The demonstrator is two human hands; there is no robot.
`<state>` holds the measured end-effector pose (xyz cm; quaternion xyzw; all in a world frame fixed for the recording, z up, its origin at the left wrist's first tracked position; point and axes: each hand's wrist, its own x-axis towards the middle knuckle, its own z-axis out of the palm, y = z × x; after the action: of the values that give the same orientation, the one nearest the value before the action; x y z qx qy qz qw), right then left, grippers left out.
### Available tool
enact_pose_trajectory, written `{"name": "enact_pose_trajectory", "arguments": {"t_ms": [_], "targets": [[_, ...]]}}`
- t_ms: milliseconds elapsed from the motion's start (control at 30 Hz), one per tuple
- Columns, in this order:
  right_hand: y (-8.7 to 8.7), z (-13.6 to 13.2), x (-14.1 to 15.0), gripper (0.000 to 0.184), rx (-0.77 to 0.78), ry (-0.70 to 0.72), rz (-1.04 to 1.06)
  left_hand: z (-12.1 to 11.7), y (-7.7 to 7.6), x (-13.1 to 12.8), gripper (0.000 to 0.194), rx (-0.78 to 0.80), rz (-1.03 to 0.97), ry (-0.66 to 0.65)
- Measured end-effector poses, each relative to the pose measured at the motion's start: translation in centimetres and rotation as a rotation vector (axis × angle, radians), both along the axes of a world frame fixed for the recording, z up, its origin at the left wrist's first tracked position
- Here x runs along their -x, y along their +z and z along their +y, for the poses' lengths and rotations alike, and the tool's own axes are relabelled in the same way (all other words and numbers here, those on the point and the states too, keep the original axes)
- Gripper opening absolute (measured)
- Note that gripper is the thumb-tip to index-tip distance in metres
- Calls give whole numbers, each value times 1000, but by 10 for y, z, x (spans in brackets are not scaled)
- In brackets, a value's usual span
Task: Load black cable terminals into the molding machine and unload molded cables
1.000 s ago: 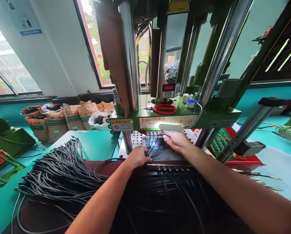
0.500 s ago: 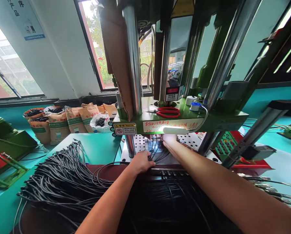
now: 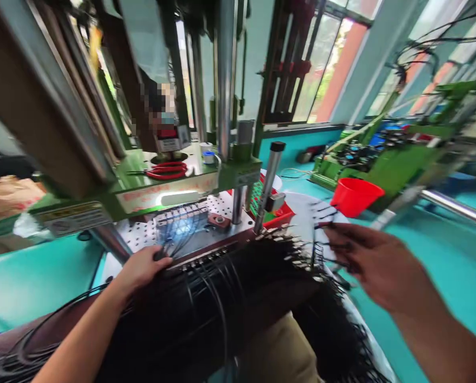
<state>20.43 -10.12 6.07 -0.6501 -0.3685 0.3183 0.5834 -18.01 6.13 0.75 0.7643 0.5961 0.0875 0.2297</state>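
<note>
My left hand is closed around a bunch of thin black cables at the front of the press. Those cables run back to the lit metal mould on the perforated plate. Out to the right, my right hand pinches a dark, branched plastic runner with thin prongs, blurred by motion. Beneath it lies a large heap of black cables with pale metal ends, spread across the front and my lap.
Red-handled scissors and a blue-and-white spool lie on the green press platen. A metal post stands right of the press. Farther right are a red bucket and a green machine.
My view has swung right. My right hand has come out from under the platen to the right side, now with the runner in its fingers. The left hand stays on the cables.
</note>
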Motion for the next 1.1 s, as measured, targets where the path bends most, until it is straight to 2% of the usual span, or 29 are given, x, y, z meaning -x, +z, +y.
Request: {"name": "enact_pose_trajectory", "arguments": {"t_ms": [67, 133, 167, 233, 300, 367, 433, 467, 533, 567, 633, 700, 733, 767, 833, 900, 1000, 1100], "targets": [[-15, -28, -61, 41, -140, -288, -15, 4, 1, -2, 32, 27, 0, -15], [-47, -43, -102, 37, -75, -390, -42, 5, 1, -3, 35, 37, 1, -14], [-67, -44, -113, 37, -23, -399, -88, 5, 1, -3, 35, 36, 4, -14], [-111, -39, -121, 39, 68, -396, -116, 5, 1, -3, 36, 28, -1, -17], [-148, -30, -119, 36, 169, -363, -160, 6, 1, -3, 35, 29, -5, -20], [-163, -23, -119, 29, 251, -360, -238, 7, -1, -2, 35, 41, -4, -21], [-152, -19, -119, 27, 285, -395, -327, 7, -2, -2, 34, 40, 7, -17], [-137, -16, -117, 29, 277, -408, -375, 6, -3, -2, 34, 31, 10, -12], [-97, -3, -98, 36, 211, -354, -462, 2, -5, -2, 31, 10, -4, -6], [-75, 8, -81, 37, 134, -234, -546, 0, -5, -2, 29, 4, -25, -12], [-37, 41, -28, 32, -61, 211, -700, -2, -8, -1, 24, -1, -57, -4], [-13, 84, 38, 34, -185, 622, -793, -4, -10, -1, 21, -7, -67, 22], [-7, 109, 71, 38, -202, 754, -838, -5, -11, 0, 20, -11, -70, 34], [-5, 136, 101, 37, -169, 805, -891, -6, -11, 0, 20, -16, -75, 41], [-9, 188, 147, 29, -110, 801, -909, -8, -12, 1, 19, -26, -88, 45], [-19, 233, 170, 31, -50, 767, -912, -10, -12, 1, 18, -35, -100, 43], [-36, 272, 174, 36, 37, 709, -914, -12, -13, 1, 18, -51, -113, 44], [-49, 287, 166, 34, 106, 653, -918, -13, -14, 1, 18, -70, -120, 40]]}}
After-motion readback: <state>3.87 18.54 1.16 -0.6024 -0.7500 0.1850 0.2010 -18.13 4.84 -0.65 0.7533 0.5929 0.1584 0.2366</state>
